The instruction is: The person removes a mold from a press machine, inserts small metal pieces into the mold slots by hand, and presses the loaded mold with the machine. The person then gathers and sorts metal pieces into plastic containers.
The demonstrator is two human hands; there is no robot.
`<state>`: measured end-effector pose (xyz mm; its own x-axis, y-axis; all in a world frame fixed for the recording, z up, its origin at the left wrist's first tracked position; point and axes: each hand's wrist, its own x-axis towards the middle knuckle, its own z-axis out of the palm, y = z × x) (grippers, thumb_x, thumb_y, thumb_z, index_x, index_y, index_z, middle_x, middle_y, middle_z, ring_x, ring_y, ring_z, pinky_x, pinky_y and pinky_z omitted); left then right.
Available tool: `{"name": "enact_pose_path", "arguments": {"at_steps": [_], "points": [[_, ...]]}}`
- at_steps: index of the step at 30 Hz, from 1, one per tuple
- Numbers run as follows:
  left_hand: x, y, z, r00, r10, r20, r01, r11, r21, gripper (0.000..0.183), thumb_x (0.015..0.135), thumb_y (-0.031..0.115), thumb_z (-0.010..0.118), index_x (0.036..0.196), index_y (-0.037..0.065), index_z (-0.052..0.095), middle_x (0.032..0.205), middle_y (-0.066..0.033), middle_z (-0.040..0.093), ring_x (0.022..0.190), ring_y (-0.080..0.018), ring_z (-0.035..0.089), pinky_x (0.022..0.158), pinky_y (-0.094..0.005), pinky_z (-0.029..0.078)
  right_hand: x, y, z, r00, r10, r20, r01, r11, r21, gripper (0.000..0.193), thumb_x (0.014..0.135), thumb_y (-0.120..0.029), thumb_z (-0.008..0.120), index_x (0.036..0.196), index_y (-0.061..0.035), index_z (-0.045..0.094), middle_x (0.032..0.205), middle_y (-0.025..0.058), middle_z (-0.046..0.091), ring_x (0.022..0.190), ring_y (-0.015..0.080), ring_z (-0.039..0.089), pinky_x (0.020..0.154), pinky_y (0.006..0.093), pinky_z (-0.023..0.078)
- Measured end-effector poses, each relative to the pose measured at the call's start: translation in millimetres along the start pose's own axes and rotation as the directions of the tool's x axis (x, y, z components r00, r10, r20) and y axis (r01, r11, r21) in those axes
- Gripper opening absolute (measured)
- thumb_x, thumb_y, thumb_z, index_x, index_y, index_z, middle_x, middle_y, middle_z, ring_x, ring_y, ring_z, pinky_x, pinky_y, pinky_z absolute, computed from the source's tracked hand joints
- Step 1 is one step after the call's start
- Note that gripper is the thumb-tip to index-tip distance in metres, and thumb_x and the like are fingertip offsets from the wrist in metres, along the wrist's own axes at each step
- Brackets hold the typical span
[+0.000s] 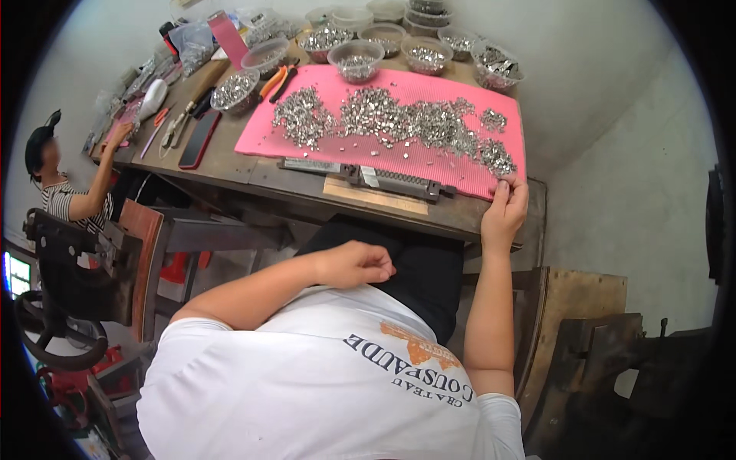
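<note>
My right hand [506, 205] is at the right front corner of a pink ribbed mat [268, 138]. Its thumb and fingers close together at the edge of a small heap of shiny metal pieces [497, 156]; anything between the fingertips is too small to make out. Larger heaps of the same small silvery pieces [372, 111] spread across the mat. Over my lap, my left hand [356, 264] hangs with curled fingers and nothing visible in it. A dark metal bar-shaped fixture [383, 181] lies along the mat's front edge, a row of small parts set in it.
Clear plastic bowls of metal pieces [356, 60] line the back of the table. Orange-handled pliers [276, 83], a phone [201, 139] and hand tools lie left of the mat. At far left sits another person [73, 195], one arm on the table. Machinery [84, 261] stands nearby.
</note>
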<state>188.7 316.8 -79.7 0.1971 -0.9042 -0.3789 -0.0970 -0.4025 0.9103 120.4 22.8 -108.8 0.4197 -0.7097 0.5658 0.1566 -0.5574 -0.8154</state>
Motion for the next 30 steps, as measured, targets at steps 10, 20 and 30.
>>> {"name": "enact_pose_path", "arguments": {"at_steps": [10,20,30], "points": [[27,53,-82,0.828,0.371,-0.419,-0.355,0.927,0.120,0.015,0.101,0.013,0.063,0.109,0.000,0.062,0.115,-0.0083,0.067,0.109,-0.0148,0.061,0.095,-0.0307,0.049,2,2,-9,0.999,0.048,0.012,-0.048,0.997,-0.059,0.012,0.103,-0.008,0.056,0.107,0.0014,0.061,0.094,0.0080,0.063,0.081,0.0148,0.063,0.073,0.0296,0.051],[85,37,-130,0.675,0.657,-0.336,-0.132,0.555,0.821,0.015,0.087,0.018,0.074,0.095,0.006,0.075,0.139,-0.0210,0.056,0.139,-0.0447,0.044,0.115,-0.0502,0.038,-9,-63,16,0.948,-0.093,0.306,0.145,0.978,-0.151,0.004,0.096,-0.002,0.061,0.098,0.0011,0.062,0.098,0.0121,0.064,0.091,0.0259,0.063,0.085,0.0348,0.050],[82,37,-133,0.664,0.619,-0.420,-0.152,0.661,0.734,0.014,0.082,0.020,0.080,0.094,0.012,0.080,0.135,-0.0140,0.062,0.144,-0.0426,0.041,0.119,-0.0545,0.033,-8,-74,33,0.886,0.004,0.463,0.112,0.969,-0.222,0.005,0.094,-0.001,0.061,0.099,-0.0020,0.062,0.102,0.0118,0.066,0.096,0.0293,0.062,0.093,0.0383,0.044]]}}
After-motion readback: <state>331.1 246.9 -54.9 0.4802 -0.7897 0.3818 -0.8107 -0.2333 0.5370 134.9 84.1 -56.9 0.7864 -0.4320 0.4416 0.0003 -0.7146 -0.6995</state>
